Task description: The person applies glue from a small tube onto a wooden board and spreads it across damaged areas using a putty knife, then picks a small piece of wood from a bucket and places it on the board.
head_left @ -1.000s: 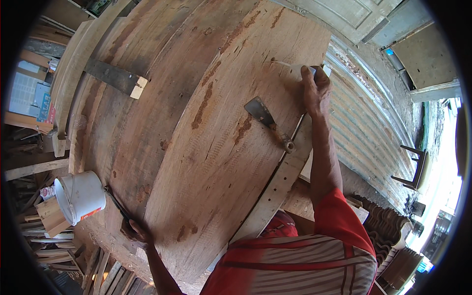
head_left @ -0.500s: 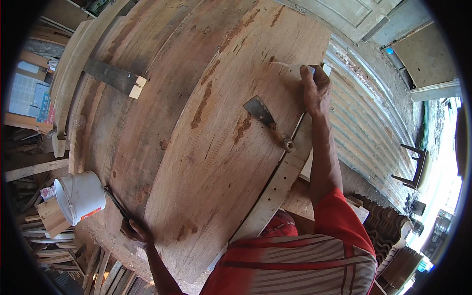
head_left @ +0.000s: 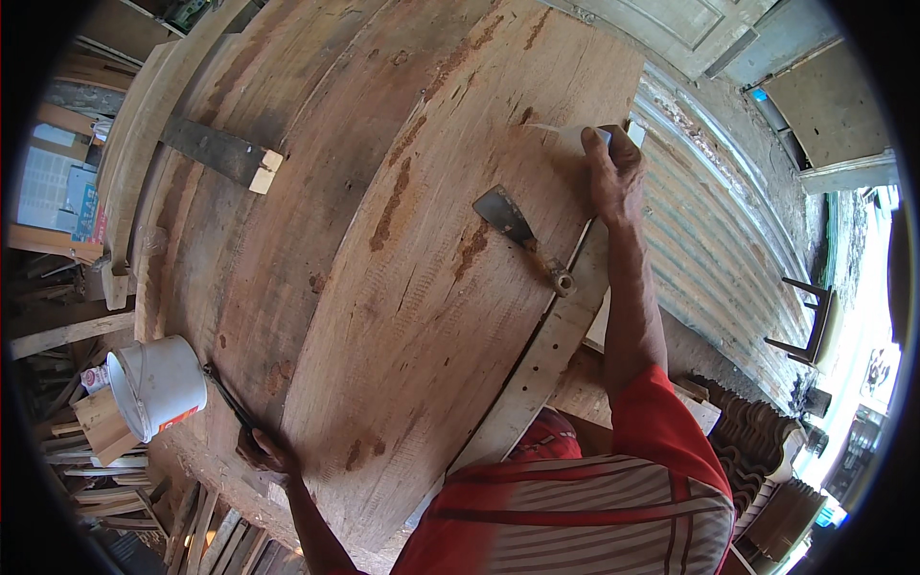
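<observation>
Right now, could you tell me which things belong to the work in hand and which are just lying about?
In use:
- wooden panel
- sanding pad under right hand
- thin dark tool in left hand

Lying about:
- putty knife
- white bucket
- wood block

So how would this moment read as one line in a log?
left hand: grips thin dark tool by white bucket | right hand: presses pale pad on wooden panel | scraper: lying loose
</observation>
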`<state>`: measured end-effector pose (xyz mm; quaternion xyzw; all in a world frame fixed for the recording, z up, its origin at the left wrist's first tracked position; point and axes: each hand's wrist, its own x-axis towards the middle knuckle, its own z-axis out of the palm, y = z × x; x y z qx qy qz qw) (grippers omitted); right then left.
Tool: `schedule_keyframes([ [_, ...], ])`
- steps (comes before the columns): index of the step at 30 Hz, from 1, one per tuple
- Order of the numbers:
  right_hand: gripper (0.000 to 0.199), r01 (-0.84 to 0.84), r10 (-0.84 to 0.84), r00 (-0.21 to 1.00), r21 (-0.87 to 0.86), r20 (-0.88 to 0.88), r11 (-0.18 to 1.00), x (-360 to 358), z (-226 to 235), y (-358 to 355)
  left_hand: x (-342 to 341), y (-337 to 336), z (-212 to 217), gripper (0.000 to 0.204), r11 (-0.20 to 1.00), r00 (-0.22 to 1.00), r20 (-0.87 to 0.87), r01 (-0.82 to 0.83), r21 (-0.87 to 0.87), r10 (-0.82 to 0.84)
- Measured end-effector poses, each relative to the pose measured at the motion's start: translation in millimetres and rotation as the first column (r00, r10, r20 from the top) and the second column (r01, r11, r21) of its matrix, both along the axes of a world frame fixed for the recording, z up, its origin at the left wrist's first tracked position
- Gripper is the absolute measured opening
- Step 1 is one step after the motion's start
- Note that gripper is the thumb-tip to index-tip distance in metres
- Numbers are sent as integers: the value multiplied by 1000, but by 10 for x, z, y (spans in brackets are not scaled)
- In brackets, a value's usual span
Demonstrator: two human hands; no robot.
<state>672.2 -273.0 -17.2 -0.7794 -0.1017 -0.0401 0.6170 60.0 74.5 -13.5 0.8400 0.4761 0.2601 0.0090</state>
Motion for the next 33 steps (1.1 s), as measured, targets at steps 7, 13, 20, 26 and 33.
schedule_keyframes([
  [7,33,-18,18,1000,47,-4,999,-5,-10,-4,-27,19,-13,45,1000,1000,-4,-11,2,11],
  [13,31,-20,22,1000,47,-21,999,-32,37,3,-27,17,2,45,1000,1000,-16,1,12,-1],
  [20,31,-9,9,1000,43,-17,999,-25,24,11,-55,33,-22,45,1000,1000,-7,-5,5,5],
  [26,32,-10,11,1000,45,-11,999,-18,19,3,-38,21,-18,45,1000,1000,5,-6,-5,6],
  [33,33,-21,22,1000,26,-20,999,-41,34,8,-61,31,-29,46,1000,1000,-9,-17,-5,17],
])
